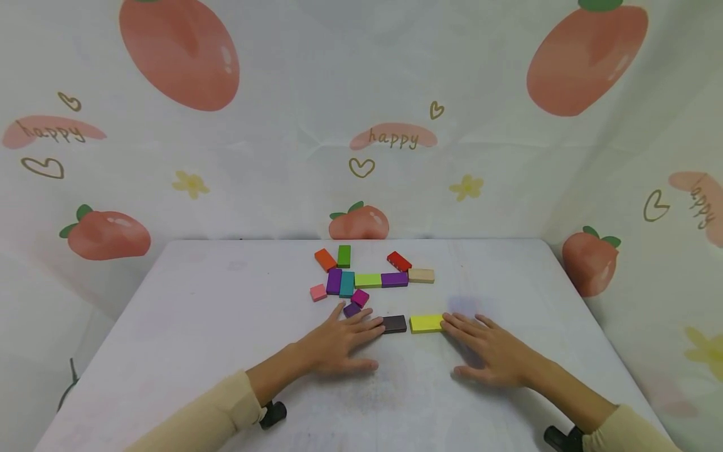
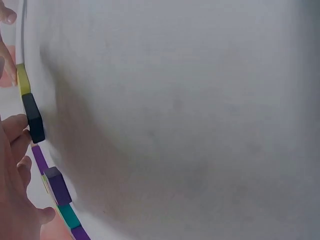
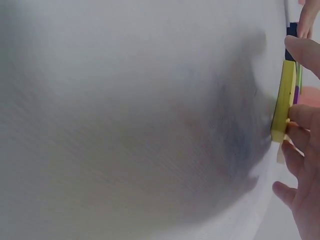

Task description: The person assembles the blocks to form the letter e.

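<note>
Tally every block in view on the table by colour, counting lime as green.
Purple blocks: 3
Green blocks: 2
Orange block: 1
Red block: 1
Teal block: 1
Beige block: 1
Pink block: 1
Magenta block: 1
Black block: 1
Yellow block: 1
Total: 13

Left hand [image 1: 346, 344] outstretched — palm down, right hand [image 1: 490, 353] likewise, forearms [image 1: 280, 371] angled inward

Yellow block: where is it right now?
In the head view, the yellow block lies just right of centre, between the black block and the right hand, which touches its right end.
</note>
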{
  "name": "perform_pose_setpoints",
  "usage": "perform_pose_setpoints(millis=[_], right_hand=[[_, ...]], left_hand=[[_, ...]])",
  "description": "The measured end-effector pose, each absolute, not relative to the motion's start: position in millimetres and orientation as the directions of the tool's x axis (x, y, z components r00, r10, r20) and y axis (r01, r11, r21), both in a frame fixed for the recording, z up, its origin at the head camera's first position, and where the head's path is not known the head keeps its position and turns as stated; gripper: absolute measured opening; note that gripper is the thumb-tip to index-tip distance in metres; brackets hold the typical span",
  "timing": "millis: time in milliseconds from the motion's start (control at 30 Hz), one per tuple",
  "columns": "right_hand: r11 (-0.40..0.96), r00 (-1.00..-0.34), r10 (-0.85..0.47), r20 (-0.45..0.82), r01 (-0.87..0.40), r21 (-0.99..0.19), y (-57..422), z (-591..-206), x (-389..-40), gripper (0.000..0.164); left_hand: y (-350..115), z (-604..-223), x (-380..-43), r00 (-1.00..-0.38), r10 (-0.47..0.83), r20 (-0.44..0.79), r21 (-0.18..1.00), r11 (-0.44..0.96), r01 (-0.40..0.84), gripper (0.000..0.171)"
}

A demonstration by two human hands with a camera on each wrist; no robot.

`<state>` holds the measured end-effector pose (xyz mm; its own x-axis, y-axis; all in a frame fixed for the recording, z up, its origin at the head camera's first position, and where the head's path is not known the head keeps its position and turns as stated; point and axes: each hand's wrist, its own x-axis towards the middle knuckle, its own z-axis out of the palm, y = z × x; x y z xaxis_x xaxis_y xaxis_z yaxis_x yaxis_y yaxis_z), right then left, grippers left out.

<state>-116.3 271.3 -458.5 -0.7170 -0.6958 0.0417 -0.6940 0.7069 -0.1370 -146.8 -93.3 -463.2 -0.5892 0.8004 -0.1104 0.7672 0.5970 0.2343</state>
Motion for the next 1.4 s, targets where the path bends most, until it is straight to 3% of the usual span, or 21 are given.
perform_pose_setpoints(millis=[433, 1133, 1400], right_hand=[[0.732, -0.741, -0.671, 0.013, -0.666, -0.142, 270.9, -458.5, -102.7, 0.078], [0.663, -0.662, -0.737, 0.136, -0.748, -0.047, 269.9, -462.6, -93.7, 0.072], [0.665, -0.666, -0.735, 0.132, -0.745, -0.058, 270.5, -462.3, -90.7, 0.071]], left_hand=[[-92.7, -466.6, -137.9, -0.516, 0.855, -0.06, 0.235, 0.514, 0.825, 0.073], [-95.2, -467.0, -129.2, -0.509, 0.859, -0.051, 0.218, 0.507, 0.834, 0.073], [-94.3, -466.3, -126.3, -0.509, 0.859, -0.053, 0.214, 0.508, 0.834, 0.073]])
